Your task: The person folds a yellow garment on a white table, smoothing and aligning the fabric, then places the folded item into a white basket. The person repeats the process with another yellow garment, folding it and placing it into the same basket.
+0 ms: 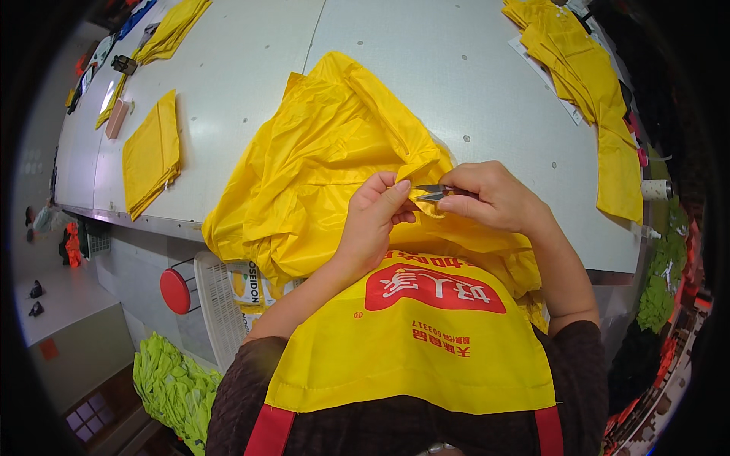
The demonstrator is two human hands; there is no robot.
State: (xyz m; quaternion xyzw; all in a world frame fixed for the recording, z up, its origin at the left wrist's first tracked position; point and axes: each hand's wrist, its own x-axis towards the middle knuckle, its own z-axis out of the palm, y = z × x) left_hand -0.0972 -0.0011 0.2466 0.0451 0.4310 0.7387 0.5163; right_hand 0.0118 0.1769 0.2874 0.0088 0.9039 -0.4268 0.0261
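the left hand (376, 216) pinched a fold of the yellow garment (319, 167) at its fingertips. the right hand (490, 196) gripped small snips (432, 191), blades lying level and pointing left, their tips just beside that pinched fold.

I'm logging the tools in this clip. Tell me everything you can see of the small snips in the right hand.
The snips are small, metal-looking thread clippers with short pointed blades, lying roughly level and pointing toward the person's left. The right hand covers their rear; the blade tips meet a fold of the yellow garment pinched by the left hand. Whether the blades are closed is unclear.
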